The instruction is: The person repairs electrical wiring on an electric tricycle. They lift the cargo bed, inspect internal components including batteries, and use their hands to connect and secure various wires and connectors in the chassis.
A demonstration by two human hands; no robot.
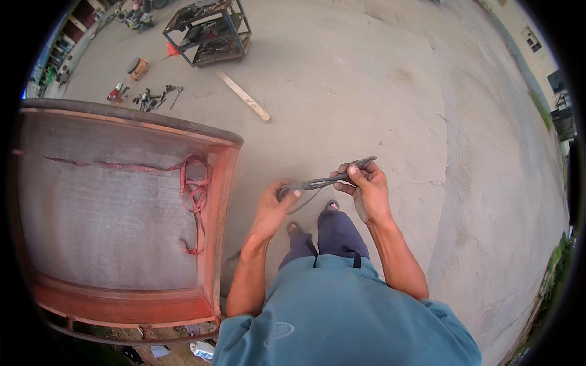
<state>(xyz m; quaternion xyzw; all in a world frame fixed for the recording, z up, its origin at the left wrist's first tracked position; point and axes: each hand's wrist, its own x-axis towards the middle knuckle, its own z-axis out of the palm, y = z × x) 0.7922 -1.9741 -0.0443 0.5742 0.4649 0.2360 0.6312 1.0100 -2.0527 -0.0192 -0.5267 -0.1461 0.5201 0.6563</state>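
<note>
A dark, thin bundle of folded cable or cord [323, 182] stretches between my two hands in front of my body. My left hand [278, 198] is closed around its looped left end. Thumb and fingers of my right hand [365, 186] pinch the other end, whose thick dark tip pokes out past the thumb. A loose strand hangs in a curve below the bundle, near my left hand. What exactly the bundle is cannot be made out.
On my left stands an orange-red metal cargo bed [223, 213] with a red strap [194, 195] inside. Ahead on the concrete lie a wooden plank [243, 96], scattered tools [149, 99] and an orange round object [138, 68]. Beyond them is a shelved tool cart [207, 36].
</note>
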